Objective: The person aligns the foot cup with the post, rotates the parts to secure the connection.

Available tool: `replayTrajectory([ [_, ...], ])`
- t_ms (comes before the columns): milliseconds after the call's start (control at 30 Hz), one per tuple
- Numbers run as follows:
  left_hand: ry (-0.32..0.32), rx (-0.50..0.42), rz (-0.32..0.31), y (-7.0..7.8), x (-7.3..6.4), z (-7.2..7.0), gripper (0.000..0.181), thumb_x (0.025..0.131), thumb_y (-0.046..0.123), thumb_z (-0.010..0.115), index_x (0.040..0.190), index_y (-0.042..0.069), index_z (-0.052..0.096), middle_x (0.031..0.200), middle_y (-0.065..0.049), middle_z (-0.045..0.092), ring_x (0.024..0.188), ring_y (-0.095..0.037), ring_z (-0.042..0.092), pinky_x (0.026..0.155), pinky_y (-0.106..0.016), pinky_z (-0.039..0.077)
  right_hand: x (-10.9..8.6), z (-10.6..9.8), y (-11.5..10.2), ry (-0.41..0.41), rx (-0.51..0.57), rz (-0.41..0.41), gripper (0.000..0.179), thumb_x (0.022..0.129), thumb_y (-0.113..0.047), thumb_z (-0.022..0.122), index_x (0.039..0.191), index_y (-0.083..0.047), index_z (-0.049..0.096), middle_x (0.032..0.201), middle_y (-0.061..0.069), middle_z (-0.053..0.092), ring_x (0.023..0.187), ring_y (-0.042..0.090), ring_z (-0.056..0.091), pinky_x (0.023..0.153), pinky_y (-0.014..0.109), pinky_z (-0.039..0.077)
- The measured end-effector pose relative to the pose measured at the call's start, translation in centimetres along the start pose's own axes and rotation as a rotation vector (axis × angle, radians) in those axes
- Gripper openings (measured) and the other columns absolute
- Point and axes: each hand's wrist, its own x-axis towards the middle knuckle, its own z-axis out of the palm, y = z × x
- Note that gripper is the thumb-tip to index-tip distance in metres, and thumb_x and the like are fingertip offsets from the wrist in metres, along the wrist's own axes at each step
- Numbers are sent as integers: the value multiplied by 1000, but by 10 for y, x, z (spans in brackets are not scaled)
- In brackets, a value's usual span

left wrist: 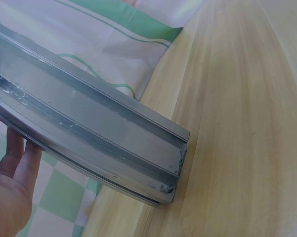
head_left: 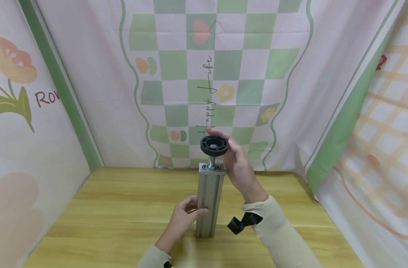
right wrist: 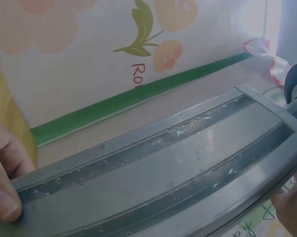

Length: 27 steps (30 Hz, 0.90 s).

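Note:
A grey aluminium profile stands upright on the wooden table, grooved along its length. From its capped top rises a threaded stud bearing a round black levelling foot. My left hand grips the profile's lower half, thumb across the front face; in the left wrist view the bottom end of the profile shows beside its fingers. At the top, my right hand is raised beside the foot, fingers extended behind and along its rim. White specks dot the grooves of the profile in the right wrist view.
The wooden table reaches back to a checked green-and-white curtain. Patterned cloth hangs on the left, and more cloth on the right. A black wrist mount juts from the right sleeve.

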Motion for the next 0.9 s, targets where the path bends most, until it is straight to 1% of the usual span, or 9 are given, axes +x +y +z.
replayTrajectory([
  [133,-5,-5,0,0,0,0,36,84,18,83,114,5,68,106,-9,69,104,-25,65,94,-30,53,0,-1,1,-13,-11,-17,48,110,-25,19,141,-10,52,148,21,42,142,40,29,119,51,16],
  [233,-7,-12,-4,1,0,0,37,84,18,83,115,5,68,107,-9,69,105,-25,65,94,-31,53,-1,-2,1,-4,-16,-10,45,109,-26,22,139,-11,53,146,18,45,140,37,34,119,51,16],
  [400,-5,-15,-11,1,-1,0,37,84,18,83,115,5,68,106,-8,69,105,-25,65,94,-30,53,-4,-3,1,47,-34,10,36,107,-22,30,131,-18,57,145,19,46,138,33,39,118,49,17],
  [567,-9,-16,-13,0,-1,0,37,84,18,83,115,5,67,106,-9,69,105,-25,65,95,-30,53,-6,-4,1,110,-70,-14,29,100,-15,37,120,-21,57,139,15,50,128,30,46,115,42,25],
  [667,-7,-12,-16,0,-1,0,38,84,19,83,116,5,67,106,-9,69,105,-25,65,95,-30,53,-8,-4,0,140,-92,-27,24,95,-12,42,114,-21,55,134,11,49,119,26,50,109,37,34],
  [767,-4,-7,-19,1,-1,0,38,84,21,82,116,6,67,106,-8,69,105,-24,65,95,-30,53,-9,-3,-2,160,-95,-34,20,92,-9,48,108,-19,53,129,8,45,111,23,49,99,31,44],
  [833,-5,-6,-18,1,-1,0,39,84,22,82,116,6,67,107,-8,69,105,-24,65,95,-30,53,-9,-2,-3,167,-96,-39,19,89,-8,53,105,-18,53,124,6,43,106,21,47,92,26,47],
  [900,-6,-4,-17,1,-1,0,39,84,22,82,116,6,67,107,-8,69,105,-24,65,95,-31,53,-9,-1,-4,165,-90,-52,19,89,-6,59,103,-16,53,118,4,40,103,20,45,88,24,47],
])
